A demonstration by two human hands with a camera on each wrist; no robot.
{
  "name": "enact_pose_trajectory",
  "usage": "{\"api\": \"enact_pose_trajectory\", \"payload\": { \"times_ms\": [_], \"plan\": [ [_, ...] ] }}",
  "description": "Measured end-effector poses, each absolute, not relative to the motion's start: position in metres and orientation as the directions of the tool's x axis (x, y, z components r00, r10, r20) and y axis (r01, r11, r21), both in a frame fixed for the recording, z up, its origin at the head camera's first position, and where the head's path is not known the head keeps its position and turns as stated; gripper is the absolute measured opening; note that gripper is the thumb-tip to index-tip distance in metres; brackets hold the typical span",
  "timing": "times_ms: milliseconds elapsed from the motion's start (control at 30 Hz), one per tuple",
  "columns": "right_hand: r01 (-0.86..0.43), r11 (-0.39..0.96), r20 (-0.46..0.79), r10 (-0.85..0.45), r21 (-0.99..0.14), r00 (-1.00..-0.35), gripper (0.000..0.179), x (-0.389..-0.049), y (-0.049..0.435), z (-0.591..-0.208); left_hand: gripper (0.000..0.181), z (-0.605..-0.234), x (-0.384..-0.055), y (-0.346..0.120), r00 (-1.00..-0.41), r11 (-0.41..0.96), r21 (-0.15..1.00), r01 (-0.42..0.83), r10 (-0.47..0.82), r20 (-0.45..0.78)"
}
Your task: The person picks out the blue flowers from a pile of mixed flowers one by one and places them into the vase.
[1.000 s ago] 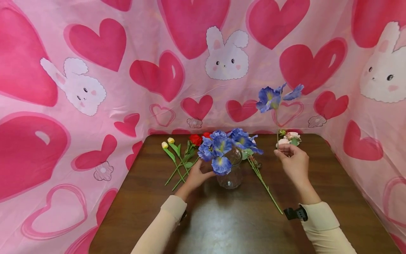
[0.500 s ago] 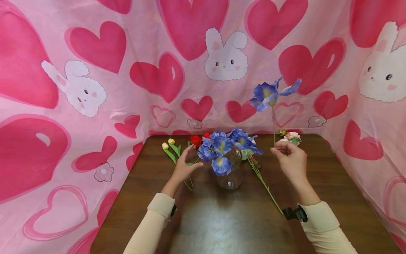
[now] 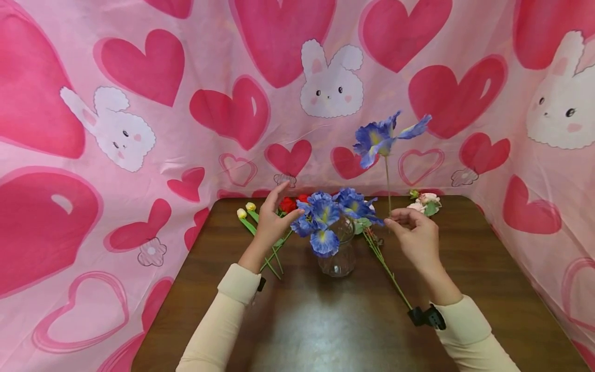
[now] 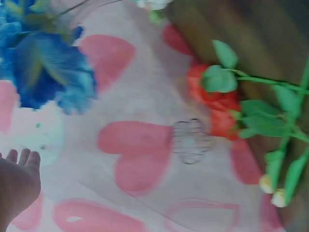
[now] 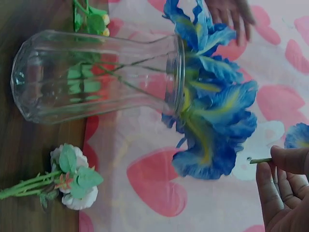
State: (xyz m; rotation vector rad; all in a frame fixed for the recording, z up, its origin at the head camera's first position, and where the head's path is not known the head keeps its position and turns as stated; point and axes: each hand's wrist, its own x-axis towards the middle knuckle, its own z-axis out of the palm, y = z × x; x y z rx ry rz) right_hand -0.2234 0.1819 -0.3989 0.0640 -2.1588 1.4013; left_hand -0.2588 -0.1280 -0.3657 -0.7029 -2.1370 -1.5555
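My right hand (image 3: 416,235) pinches a blue iris (image 3: 375,138) by its thin stem, holding the bloom upright above the table. The right wrist view shows the cut stem end (image 5: 260,160) just past the thumb and forefinger. A clear glass vase (image 3: 337,261) stands mid-table with blue irises (image 3: 324,213) in its mouth; their crossed stems (image 5: 128,66) show through the glass. Left of these blooms is my left hand (image 3: 271,222), raised with fingers extended and thumb apart, holding nothing. In the left wrist view, only part of the left hand (image 4: 19,183) shows.
Red roses (image 3: 287,205) and yellow tulips (image 3: 246,211) lie on the table's left, partly behind my left hand. Pale roses (image 5: 77,181) with long green stems lie right of the vase. Further pink roses (image 3: 427,202) lie near the back edge. A heart-print cloth (image 3: 260,46) encloses the table (image 3: 316,330).
My right hand has carried the iris left toward the vase. My left hand has moved away from beside the vase and risen, fingers spreading.
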Motion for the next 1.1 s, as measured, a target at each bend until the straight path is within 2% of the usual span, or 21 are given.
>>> {"api": "enact_pose_trajectory", "payload": {
  "times_ms": [167, 333, 500, 600, 733, 967, 1100],
  "plan": [
    [-0.367, 0.411, 0.480, 0.215, -0.835, -0.851, 0.016, -0.220, 0.171, -0.397, 0.057, -0.349, -0.258, -0.109, -0.690, 0.213, 0.658, 0.723, 0.166, 0.705],
    [-0.377, 0.356, 0.461, 0.189, -0.855, -0.867, 0.015, -0.215, 0.156, -0.395, 0.049, -0.336, -0.256, -0.089, -0.621, 0.174, 0.596, 0.784, 0.195, 0.759],
    [-0.367, 0.301, 0.432, 0.189, -0.880, -0.882, 0.015, -0.212, 0.144, -0.396, 0.041, -0.328, -0.254, -0.070, -0.579, 0.053, 0.584, 0.810, 0.231, 0.782],
    [-0.364, 0.305, 0.428, 0.178, -0.880, -0.886, 0.015, -0.211, 0.138, -0.395, 0.035, -0.324, -0.252, -0.060, -0.594, -0.008, 0.616, 0.787, 0.257, 0.762],
    [-0.382, 0.309, 0.440, 0.143, -0.871, -0.887, 0.015, -0.204, 0.130, -0.385, 0.029, -0.318, -0.248, -0.050, -0.645, -0.028, 0.678, 0.735, 0.282, 0.711],
    [-0.390, 0.338, 0.445, 0.100, -0.857, -0.890, 0.012, -0.189, 0.115, -0.369, 0.025, -0.312, -0.245, -0.042, -0.754, -0.011, 0.777, 0.629, 0.235, 0.613],
    [-0.384, 0.338, 0.436, 0.091, -0.859, -0.896, 0.011, -0.187, 0.112, -0.369, 0.024, -0.311, -0.247, -0.040, -0.787, -0.042, 0.812, 0.583, 0.218, 0.576]
  ]
}}
